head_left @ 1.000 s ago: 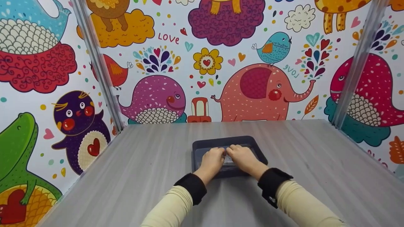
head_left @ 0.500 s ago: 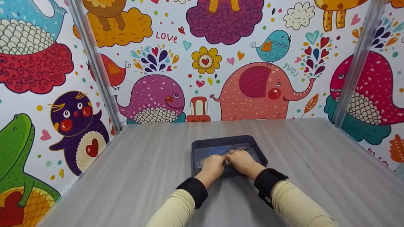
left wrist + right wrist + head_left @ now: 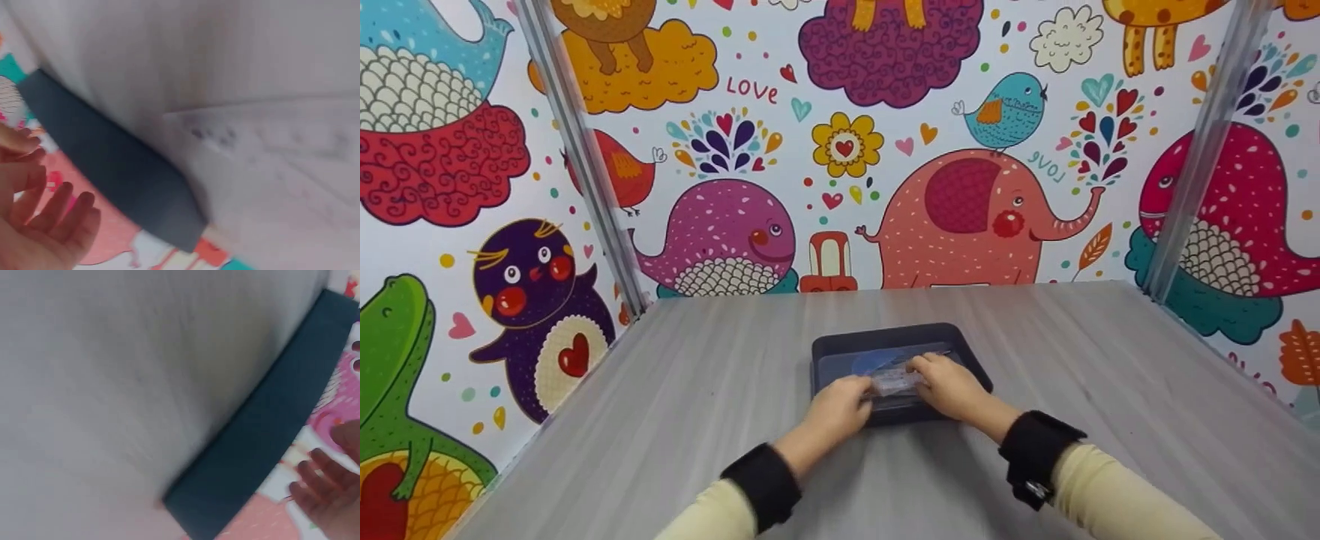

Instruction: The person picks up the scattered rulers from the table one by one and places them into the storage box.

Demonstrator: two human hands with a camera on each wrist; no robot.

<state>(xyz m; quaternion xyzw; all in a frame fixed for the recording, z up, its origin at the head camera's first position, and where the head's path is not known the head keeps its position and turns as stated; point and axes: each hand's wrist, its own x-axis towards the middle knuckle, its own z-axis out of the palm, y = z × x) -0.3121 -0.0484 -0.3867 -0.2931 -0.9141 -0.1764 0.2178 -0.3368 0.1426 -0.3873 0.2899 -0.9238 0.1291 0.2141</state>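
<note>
A dark shallow tray (image 3: 885,334) sits mid-table, with a blue round shape (image 3: 876,361) lying flat inside it. Over the tray's near half my left hand (image 3: 861,391) and right hand (image 3: 922,373) each pinch one end of a small clear plastic piece (image 3: 894,382) stretched between them. The left wrist view is blurred: the tray's wall (image 3: 112,163) crosses it, curled fingers (image 3: 50,219) lie at the lower left, and a translucent sheet (image 3: 270,140) shows at the right. The right wrist view shows the tray's wall (image 3: 264,439) and fingertips (image 3: 320,484) at the lower right.
The grey wood-grain table (image 3: 660,420) is closed in by cartoon-animal wall panels (image 3: 960,210) at the back and both sides, with metal posts (image 3: 585,165) at the back corners. Both forearms wear cream sleeves and black wrist bands (image 3: 1035,450).
The hands, pressed together over the tray a second ago, have drawn apart. The left hand has pulled back toward me, and the clear piece now shows between them.
</note>
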